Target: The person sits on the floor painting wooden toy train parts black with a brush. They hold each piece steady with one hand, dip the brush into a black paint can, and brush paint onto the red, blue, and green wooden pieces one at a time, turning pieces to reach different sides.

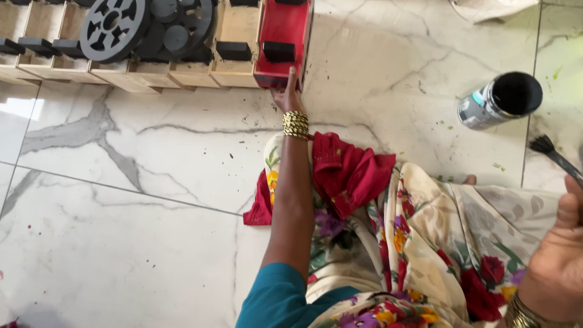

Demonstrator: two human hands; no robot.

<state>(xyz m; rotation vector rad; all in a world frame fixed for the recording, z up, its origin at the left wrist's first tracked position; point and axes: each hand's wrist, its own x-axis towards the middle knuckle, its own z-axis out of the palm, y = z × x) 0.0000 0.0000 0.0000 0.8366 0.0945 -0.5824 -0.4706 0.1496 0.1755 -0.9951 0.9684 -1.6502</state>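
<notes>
My left hand (287, 96), with gold bangles on the wrist, reaches forward and touches the near end of a red-painted wooden toy vehicle (283, 36) with black blocks on it. My right hand (562, 243) at the right edge holds a paintbrush (554, 155) with a dark bristle head, raised over the floor. An open paint tin (501, 100) with a black inside lies tilted on the marble floor near the brush.
A row of unpainted wooden toy bodies (121, 73) with black blocks and black wheels (115, 27) lines the top left. My floral garment and a red cloth (349, 173) cover the floor (121, 200) at centre right. Paint specks dot the tiles.
</notes>
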